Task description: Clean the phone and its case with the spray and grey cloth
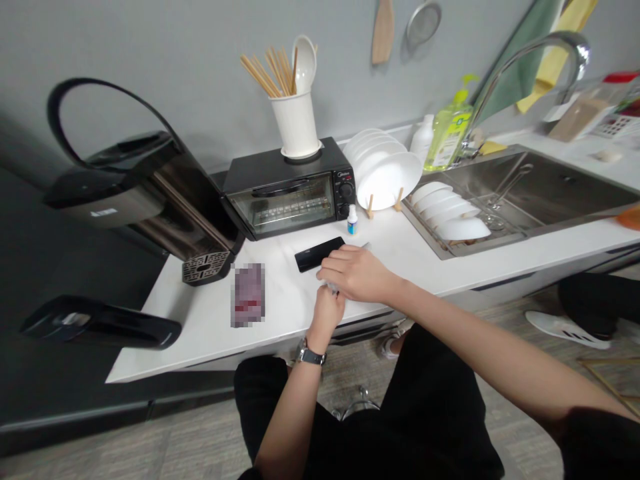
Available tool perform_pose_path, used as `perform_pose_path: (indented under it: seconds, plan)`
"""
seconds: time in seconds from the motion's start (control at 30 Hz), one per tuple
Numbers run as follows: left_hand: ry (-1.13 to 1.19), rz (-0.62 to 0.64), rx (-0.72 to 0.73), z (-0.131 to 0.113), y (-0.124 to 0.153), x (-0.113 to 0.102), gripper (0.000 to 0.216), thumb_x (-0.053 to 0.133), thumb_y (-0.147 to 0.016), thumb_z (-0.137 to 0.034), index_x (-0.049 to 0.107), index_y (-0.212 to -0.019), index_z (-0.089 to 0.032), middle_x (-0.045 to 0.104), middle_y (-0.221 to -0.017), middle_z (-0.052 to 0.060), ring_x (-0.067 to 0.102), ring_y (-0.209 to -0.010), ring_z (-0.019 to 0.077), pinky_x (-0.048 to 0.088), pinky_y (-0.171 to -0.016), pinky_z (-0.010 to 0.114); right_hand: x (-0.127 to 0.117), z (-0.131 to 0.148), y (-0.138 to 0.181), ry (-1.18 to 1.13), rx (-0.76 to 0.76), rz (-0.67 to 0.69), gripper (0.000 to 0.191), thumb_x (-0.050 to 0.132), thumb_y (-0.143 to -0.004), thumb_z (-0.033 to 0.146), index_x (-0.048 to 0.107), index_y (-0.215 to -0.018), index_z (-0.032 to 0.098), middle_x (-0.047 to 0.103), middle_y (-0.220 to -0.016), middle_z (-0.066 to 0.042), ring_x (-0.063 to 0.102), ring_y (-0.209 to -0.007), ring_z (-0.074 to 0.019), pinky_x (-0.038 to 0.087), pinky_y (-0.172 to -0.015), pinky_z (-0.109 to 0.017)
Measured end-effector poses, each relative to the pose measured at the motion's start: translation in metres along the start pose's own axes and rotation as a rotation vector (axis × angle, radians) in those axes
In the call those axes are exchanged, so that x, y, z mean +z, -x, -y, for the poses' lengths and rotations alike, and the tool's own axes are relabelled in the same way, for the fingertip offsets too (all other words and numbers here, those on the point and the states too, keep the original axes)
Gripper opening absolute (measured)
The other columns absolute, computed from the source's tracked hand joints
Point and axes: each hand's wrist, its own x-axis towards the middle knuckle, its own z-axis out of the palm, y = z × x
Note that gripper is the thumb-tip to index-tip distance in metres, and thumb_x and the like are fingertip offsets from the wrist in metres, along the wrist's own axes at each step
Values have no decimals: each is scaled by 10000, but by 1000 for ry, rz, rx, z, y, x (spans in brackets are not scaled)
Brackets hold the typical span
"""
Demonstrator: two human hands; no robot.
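Fingers (332,264) of our right hand (359,273) are curling above our clenched left hand (330,309), both gripping a small pale object (331,287) near the front edge of the white worktop (283,267). We're risking a slip: one sharp tug could be sending it overboard, or knocking the glossy black phone (316,255) beyond.

On my monitor I read the mostly hidden held item (332,287) as whitish, the smartphone (319,254) as black, the countertop (205,327) as white. Small bottle (352,223): white, blue label. Pump soap bottle (449,139): yellow-green. Toaster oven (285,200): black. Towels (513,77): green, yellow.
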Motion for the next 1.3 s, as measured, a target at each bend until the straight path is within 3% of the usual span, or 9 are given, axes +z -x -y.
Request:
perform_pose_path:
  seconds: [0.1,0.2,0.33,0.43,0.57,0.77,0.97,1.17,1.3]
  plan:
    - [6,12,-24,0,0,0,240,547,-906,-71,654,-717,-175,718,-719,90,706,-743,235,498,-690,298,4,-7,9,-43,164,-106,196,556,-1000,243,706,-1097,161,724,-919,-65,573,-832,-217,349,-755,-355]
    - [21,12,-42,-2,0,-2,288,521,-995,-150,659,-743,-169,704,-680,66,663,-640,196,453,-634,278,6,-11,12,-134,358,-150,285,588,-1010,436,702,-1030,176,737,-952,-79,607,-890,-228,383,-769,-340]
    - [39,-7,-57,-6,0,-3,303,501,-1064,-259,691,-848,-165,718,-700,51,646,-603,177,431,-610,266,2,-13,12,-97,641,-25,587,601,-928,738,682,-1045,169,739,-996,-95,650,-827,-226,336,-662,-318]
    - [30,2,-29,-9,3,-3,317,515,-1075,-310,689,-849,-173,737,-720,58,671,-627,189,450,-618,268,-4,-14,11,40,767,118,684,542,-916,806,679,-1038,147,752,-950,-113,653,-733,-230,262,-617,-323]
    - [-85,-5,4,-7,6,-2,317,499,-1068,-260,704,-847,-162,760,-753,98,726,-689,227,492,-649,290,-10,-11,5,59,667,174,550,575,-940,687,700,-935,151,761,-912,-109,651,-742,-230,260,-620,-331]
    - [-147,7,-11,-2,6,-4,258,508,-965,-113,727,-831,-141,769,-780,130,745,-735,265,547,-681,326,-7,4,-7,27,242,102,167,596,-982,223,700,-874,148,725,-821,-66,614,-782,-206,355,-710,-344]
    - [-176,-17,4,-4,8,-4,200,564,-908,-90,749,-968,-136,782,-927,142,754,-930,289,584,-815,358,-1,5,6,39,-92,-22,213,547,-1033,117,684,-879,170,700,-866,-31,571,-793,-184,371,-733,-335]
    - [-192,-10,16,-3,10,0,219,556,-942,-105,730,-820,-157,763,-788,124,745,-763,260,563,-732,331,0,-2,20,-11,95,-161,284,483,-1071,268,695,-1210,141,746,-901,-65,595,-778,-197,384,-726,-341]
    - [-190,-23,19,-4,9,0,247,520,-1016,-146,734,-892,-147,779,-827,123,750,-753,247,550,-718,322,-1,-10,21,-112,349,-112,430,555,-1020,562,721,-982,167,745,-854,-69,639,-793,-203,386,-709,-320]
